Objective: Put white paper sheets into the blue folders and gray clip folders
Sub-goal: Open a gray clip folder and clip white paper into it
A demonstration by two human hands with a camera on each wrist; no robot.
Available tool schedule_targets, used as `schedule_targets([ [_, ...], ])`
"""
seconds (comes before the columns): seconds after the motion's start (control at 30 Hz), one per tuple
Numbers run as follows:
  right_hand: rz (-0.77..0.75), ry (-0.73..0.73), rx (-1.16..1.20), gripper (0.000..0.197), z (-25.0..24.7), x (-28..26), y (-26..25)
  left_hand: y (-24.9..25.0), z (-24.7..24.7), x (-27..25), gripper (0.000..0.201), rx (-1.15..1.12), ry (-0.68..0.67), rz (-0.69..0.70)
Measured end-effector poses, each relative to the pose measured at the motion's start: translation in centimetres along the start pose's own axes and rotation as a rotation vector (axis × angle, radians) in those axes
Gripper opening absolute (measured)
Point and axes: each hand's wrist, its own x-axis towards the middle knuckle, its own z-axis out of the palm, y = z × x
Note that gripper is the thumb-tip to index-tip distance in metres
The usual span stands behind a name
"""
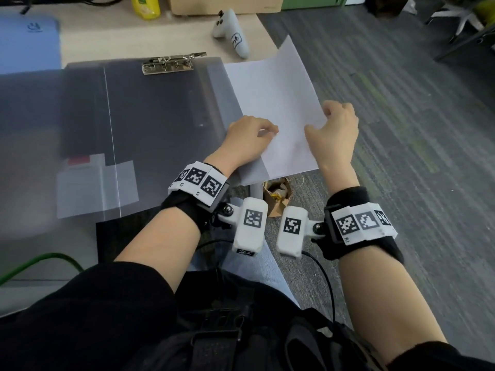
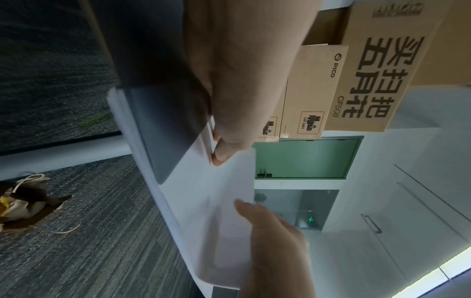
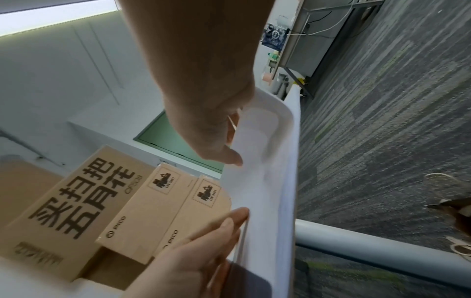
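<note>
The person is wearing black sleeves [image 1: 80,303] pushed up the forearms and light blue jeans [image 1: 257,266]. Each wrist is carrying a black strap wrapped in a white band of black square markers [image 1: 199,182], with a white marker-tagged camera block [image 1: 250,227] trailing a black cable [image 1: 325,277]

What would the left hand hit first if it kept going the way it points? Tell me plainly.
Probably the white game controller: the left hand, holding white paper sheets, points up the table's right side. Depth is unclear.

Blue folder [image 1: 29,36] cut by edge
</note>
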Motion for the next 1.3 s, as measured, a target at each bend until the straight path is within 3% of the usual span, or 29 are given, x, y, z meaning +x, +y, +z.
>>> schedule_targets([
  [0.13,-0.114,-0.009,0.099,0.024,-0.5,-0.4,-1.6,-0.4,0.0,0.2,0.033,-0.199,0.021,-0.046],
  [0.27,-0.124,-0.127,0.137,0.026,-0.1,-0.6,-2.0,0.0,-0.3,0.1,0.020,-0.593,0.037,-0.089],
  [0.37,-0.114,-0.177,0.202,0.028,0.3,-0.8,-2.2,0.2,-0.5,0.2,0.012,-0.699,0.053,-0.100],
  [1.03,-0.090,-0.148,0.356,0.032,0.0,-1.6,-3.0,0.5,-0.6,0.2,0.008,-0.747,0.134,-0.168],
  [1.2,-0.083,-0.127,0.418,0.032,-0.5,-1.2,-2.5,0.8,-0.8,-0.1,0.022,-0.769,0.126,-0.171],
  [1.3,-0.065,-0.064,0.288,0.038,-1.0,-1.0,-2.1,0.9,-1.0,-0.3,0.023,-0.775,0.125,-0.157],
])
